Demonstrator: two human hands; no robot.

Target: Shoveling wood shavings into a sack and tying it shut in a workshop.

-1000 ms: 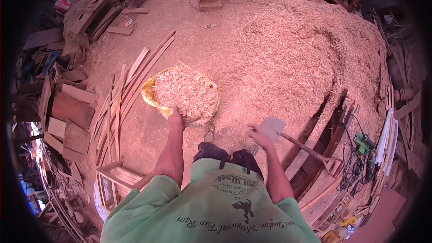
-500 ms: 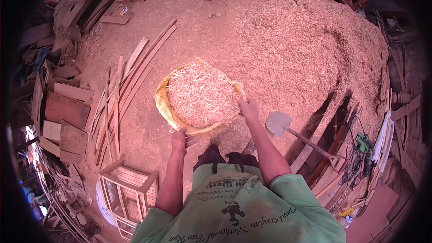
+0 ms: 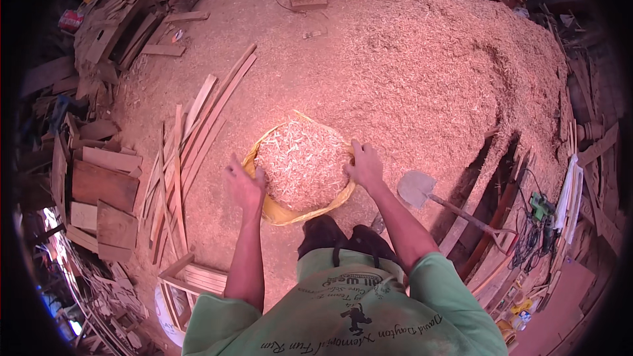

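Flat board offcuts (image 3: 104, 183) lie furthest left, toward nine o'clock of the view. Next come long wooden strips (image 3: 177, 151), on the floor just outside the left hand (image 3: 245, 188). This hand is at the sack's nine o'clock, fingers spread and thumb well apart from them beside the rim; whether it pinches any edge I cannot tell.

The yellow sack (image 3: 280, 214) sits centrally before the person, mouth wide, filled near the brim with wood shavings (image 3: 303, 165). At its three o'clock, the right hand (image 3: 366, 168) is curled closed, apparently with the rim between thumb and fingers.

The step in hand seems to be managing the full sack by its mouth; the next move would call for an equally firm left hold, keeping the opening level so nothing spills.

Toward two o'clock from the sack spreads a shavings heap (image 3: 428, 72); a shovel (image 3: 422, 191) lies between three and four o'clock.
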